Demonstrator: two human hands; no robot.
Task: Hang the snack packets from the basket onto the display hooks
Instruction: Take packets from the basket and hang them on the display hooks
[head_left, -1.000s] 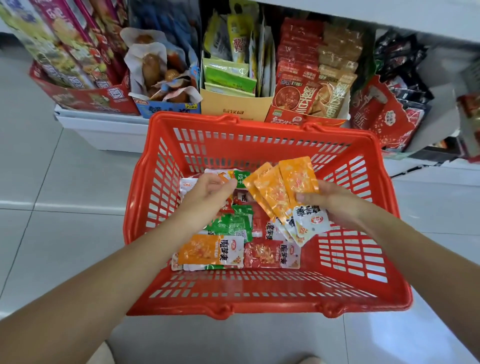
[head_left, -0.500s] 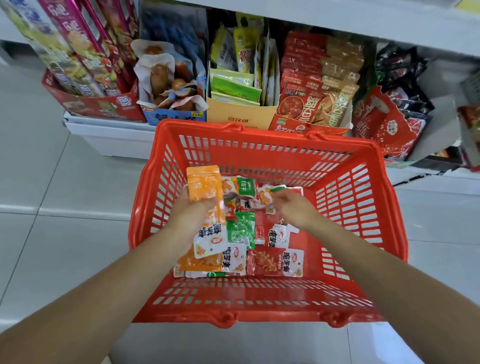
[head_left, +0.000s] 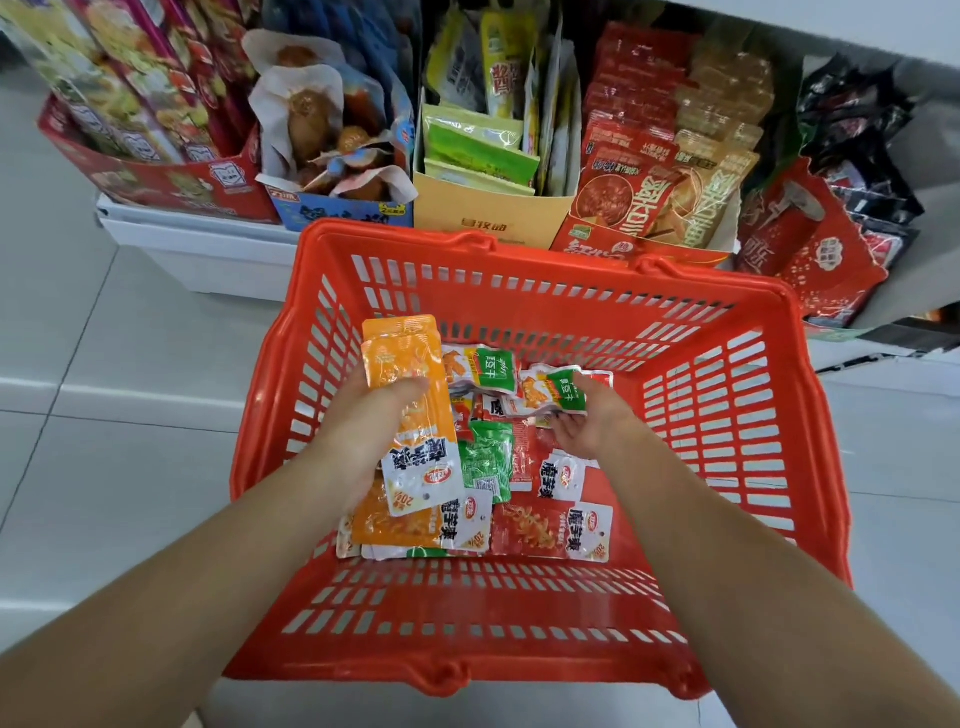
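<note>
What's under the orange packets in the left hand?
Beneath the orange packets that the left hand holds, a loose orange packet lies flat on the basket floor, a green packet beside it. Anything under those or behind the hand is covered.

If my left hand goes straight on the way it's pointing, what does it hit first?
Probably the green-labelled packet at the heap's far end, just beyond the orange packets the left hand holds. If it passes above that, the basket's far wall. Depth is unclear.
</note>
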